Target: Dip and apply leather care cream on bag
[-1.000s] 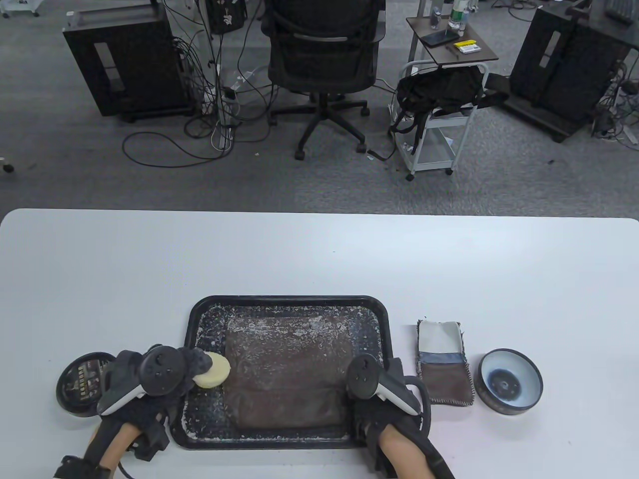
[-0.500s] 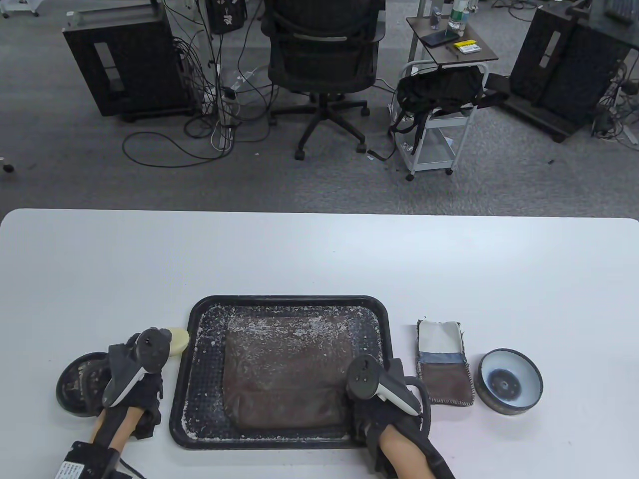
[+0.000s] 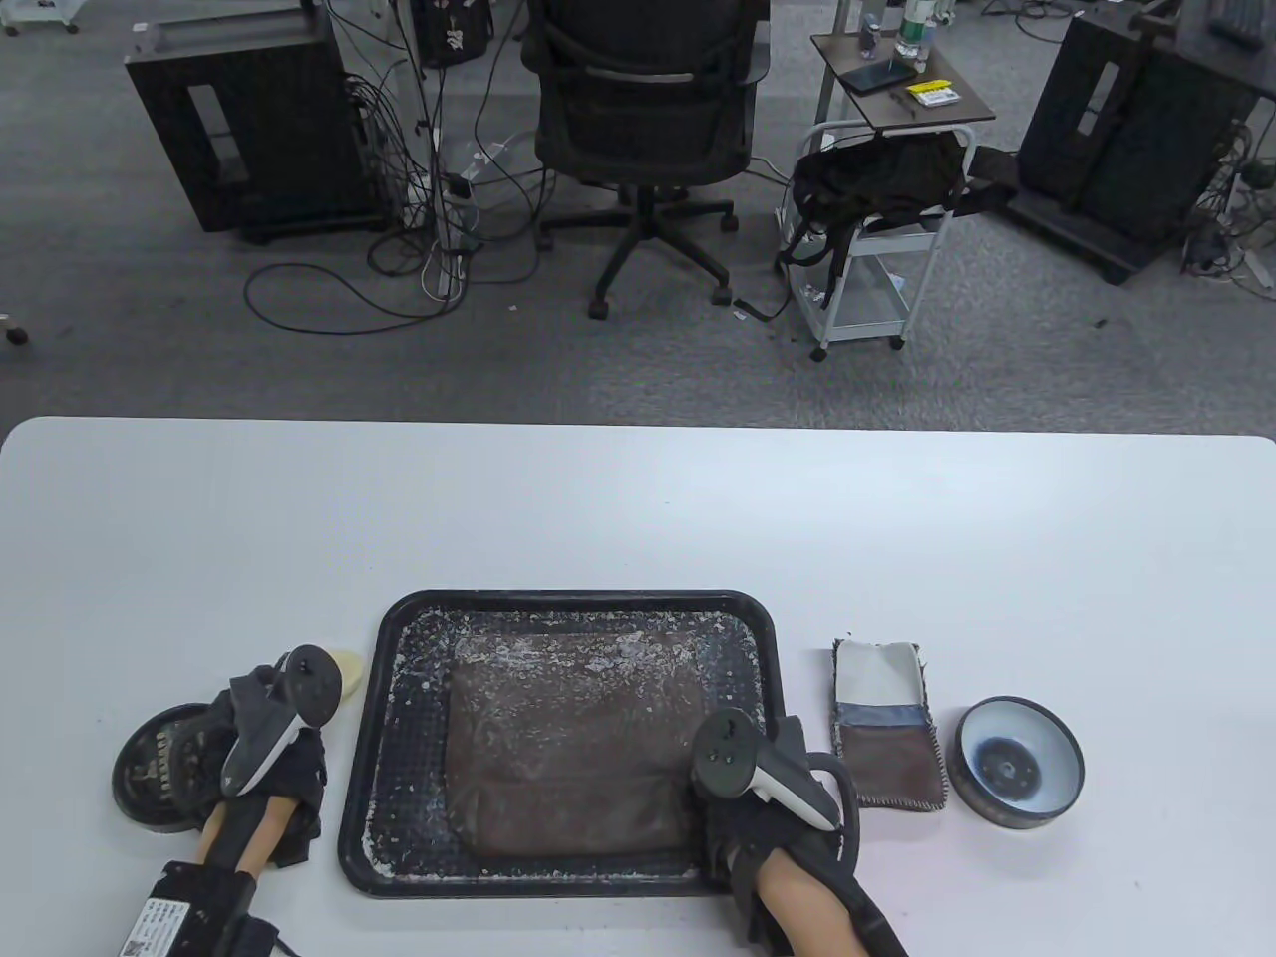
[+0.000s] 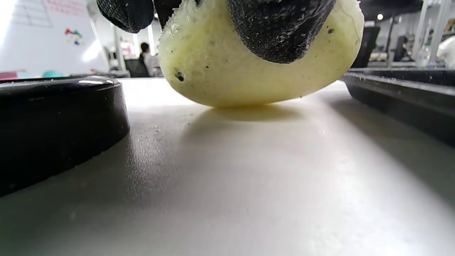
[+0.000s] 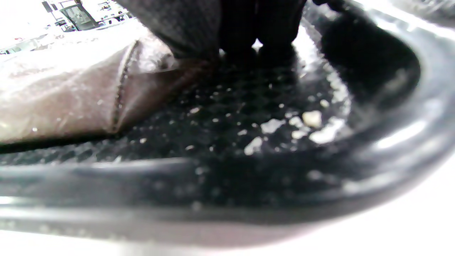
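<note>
On the speckled tray (image 3: 379, 698) lies the bag (image 3: 573, 748); fingers (image 4: 280, 32) pinch the sponge (image 4: 231, 71).

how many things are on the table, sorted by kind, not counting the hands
trays: 1, tray
bags: 1, bag in the tray
sponges: 1, sponge
round tins or lids: 2, tin and lid
cloths: 1, cloth
total: 6

A white table (image 3: 638, 518) carries a black tray (image 3: 371, 778). Left of the tray sits a round tin (image 3: 150, 773). To its right lie a fabric swatch (image 3: 887, 723) and a bowl (image 3: 1020, 761).
</note>
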A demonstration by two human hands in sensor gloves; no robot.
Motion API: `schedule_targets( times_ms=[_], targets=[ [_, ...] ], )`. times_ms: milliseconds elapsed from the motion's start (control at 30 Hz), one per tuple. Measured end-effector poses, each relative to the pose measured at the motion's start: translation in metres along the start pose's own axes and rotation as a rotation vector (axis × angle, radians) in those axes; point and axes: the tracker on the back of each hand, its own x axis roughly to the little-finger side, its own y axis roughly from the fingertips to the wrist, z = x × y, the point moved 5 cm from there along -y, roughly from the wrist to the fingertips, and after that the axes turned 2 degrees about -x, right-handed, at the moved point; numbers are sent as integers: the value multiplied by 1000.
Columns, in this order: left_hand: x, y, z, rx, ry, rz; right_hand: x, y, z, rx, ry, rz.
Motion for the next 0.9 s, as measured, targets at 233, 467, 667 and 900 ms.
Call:
schedule_targets(
  times_ms=[233,467,667,900],
  targets=[
    [-9,1,-7,49,-107,-19,0,0,0,-1,-2,0],
    [-10,1,-7,77,-139,-21,-1,0,1,-1,-3,-1],
    [-13,4,-4,101,-175,-39,-1,0,1,-1,-3,-1],
    [-16,12,-4,213,-264,-76,-1,0,1,-1,-3,-1]
  ],
)
